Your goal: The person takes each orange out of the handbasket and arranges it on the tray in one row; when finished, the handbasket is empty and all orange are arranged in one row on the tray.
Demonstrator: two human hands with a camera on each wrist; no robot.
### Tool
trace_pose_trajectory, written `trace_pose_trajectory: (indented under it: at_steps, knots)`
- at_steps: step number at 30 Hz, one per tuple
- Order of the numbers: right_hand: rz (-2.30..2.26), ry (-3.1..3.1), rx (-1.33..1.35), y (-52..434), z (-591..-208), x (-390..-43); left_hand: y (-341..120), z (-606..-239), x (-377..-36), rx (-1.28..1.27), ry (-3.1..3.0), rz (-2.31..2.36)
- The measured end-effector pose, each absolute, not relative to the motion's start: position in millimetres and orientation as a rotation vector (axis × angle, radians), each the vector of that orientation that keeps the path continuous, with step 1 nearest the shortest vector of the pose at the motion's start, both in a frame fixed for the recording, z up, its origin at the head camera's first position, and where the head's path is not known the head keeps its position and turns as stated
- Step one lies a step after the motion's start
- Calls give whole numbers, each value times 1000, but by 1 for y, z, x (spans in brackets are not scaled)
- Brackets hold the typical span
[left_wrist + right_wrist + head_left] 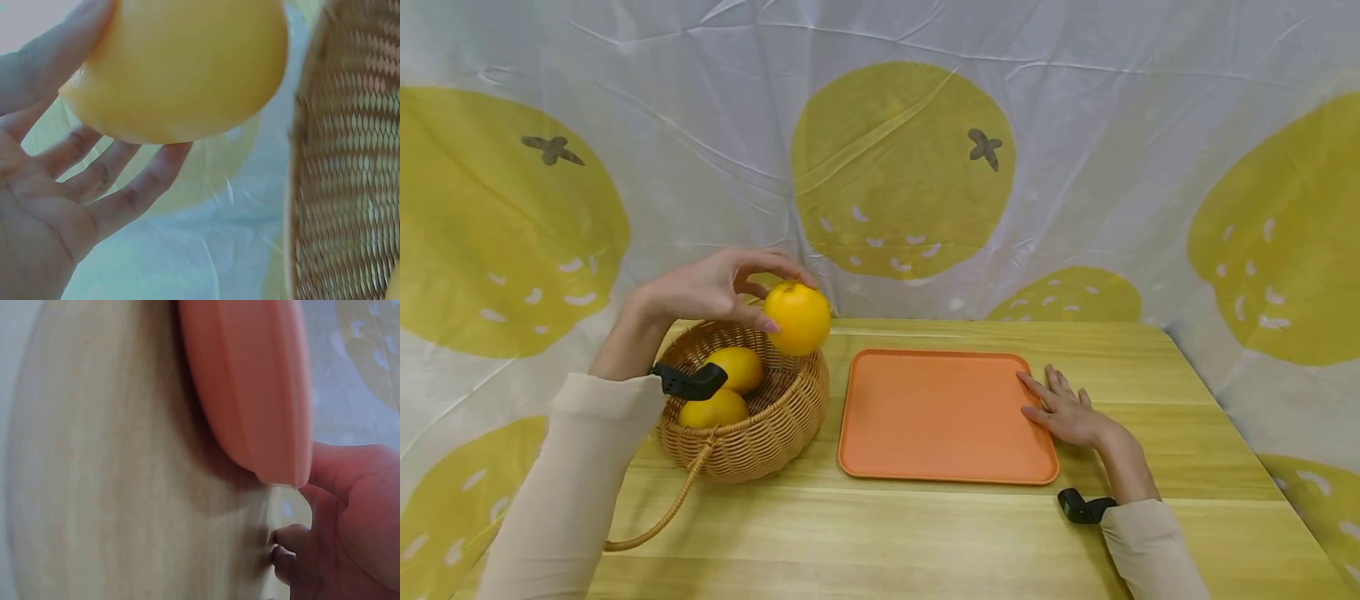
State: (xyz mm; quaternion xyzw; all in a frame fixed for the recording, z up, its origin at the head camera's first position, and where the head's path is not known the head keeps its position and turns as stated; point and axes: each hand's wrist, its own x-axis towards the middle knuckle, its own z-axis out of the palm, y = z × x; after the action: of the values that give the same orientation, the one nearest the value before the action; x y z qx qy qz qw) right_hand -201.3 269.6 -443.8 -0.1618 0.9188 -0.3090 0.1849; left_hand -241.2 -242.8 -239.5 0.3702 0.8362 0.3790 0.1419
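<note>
My left hand [718, 283] holds a plump yellow lemon [797, 318] between thumb and fingertips, above the right rim of a round wicker basket [782, 442]. In the left wrist view the lemon [187, 75] fills the top, its small pointed end near the thumb. Two more oval yellow fruits, an upper one [737, 369] and a lower one [713, 409], lie inside the basket. On the right, my right hand [1071, 414] rests with spread fingers at the right edge of an orange tray [947, 417], thumb and forefinger over its rim. The tray's bare surface faces up.
The basket's handle [662, 521] hangs down onto the light wooden table [925, 533], toward the front left. Behind and beside the table hangs a pale cloth [700, 167] printed with large yellow fruits. A black wrist camera [692, 382] sits on each wrist.
</note>
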Motion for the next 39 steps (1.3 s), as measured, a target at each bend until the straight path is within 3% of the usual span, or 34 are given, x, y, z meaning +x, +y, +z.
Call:
trace_pose_trajectory:
  at_steps: [8, 15, 24, 39]
  knots:
    - [-857, 2586, -446, 268, -444, -202, -180, -248, -224, 1128, 2399, 1095]
    - [-855, 2588, -426, 269, -444, -204, -127, -294, -210, 826, 2605, 1181]
    - [-859, 2589, -419, 270, -444, -204, -109, -338, -215, 545, 2775, 1194]
    - [-861, 2587, -446, 271, -443, -205, -98, -368, -226, 432, 2788, 1087]
